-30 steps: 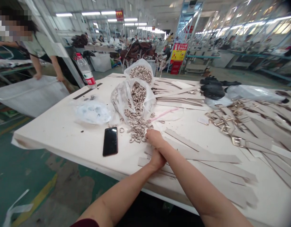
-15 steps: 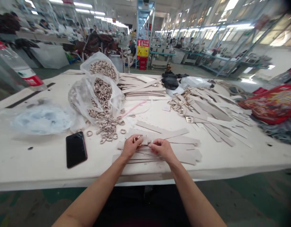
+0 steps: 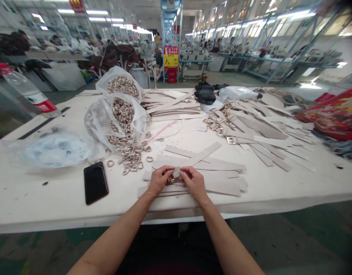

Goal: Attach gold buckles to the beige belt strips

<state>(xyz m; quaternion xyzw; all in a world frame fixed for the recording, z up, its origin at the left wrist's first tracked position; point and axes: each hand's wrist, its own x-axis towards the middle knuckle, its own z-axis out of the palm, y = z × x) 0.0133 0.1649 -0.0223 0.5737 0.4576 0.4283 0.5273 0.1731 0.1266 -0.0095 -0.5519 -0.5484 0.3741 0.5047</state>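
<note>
Two bare hands, the left hand [image 3: 159, 180] and the right hand [image 3: 194, 182], meet above the near middle of the worktop [image 3: 61, 198], with one small beige piece [image 3: 176, 172] between them. Thumb and fingers look pinched closed on it from both sides — the left hand's at its left edge, the right hand's at its right — so the piece lies just right of the one set and just left of the other, touching both, and neither hand is clearly nearer. The little of it that shows is a short face, tilted slightly to the right at its far end; the fingers cover the rest, so I cannot tell its full long axis. One beige strap [image 3: 208, 153] slants from just beyond the right hand toward the far right; whether it joins the piece is hidden. Beneath and around the hands lie flat strips [image 3: 222, 184], their long axes mostly running left to right. Loose rings [image 3: 132, 156] lie to the far left of the left hand, spread before the mouth of a clear plastic bag [image 3: 97, 116] holding more of them, and a dark phone [image 3: 96, 183] lies left of that hand, well apart from it. Farther right — beyond the right hand's reach as it stands — is a heap of buckled straps [image 3: 259, 138].
</note>
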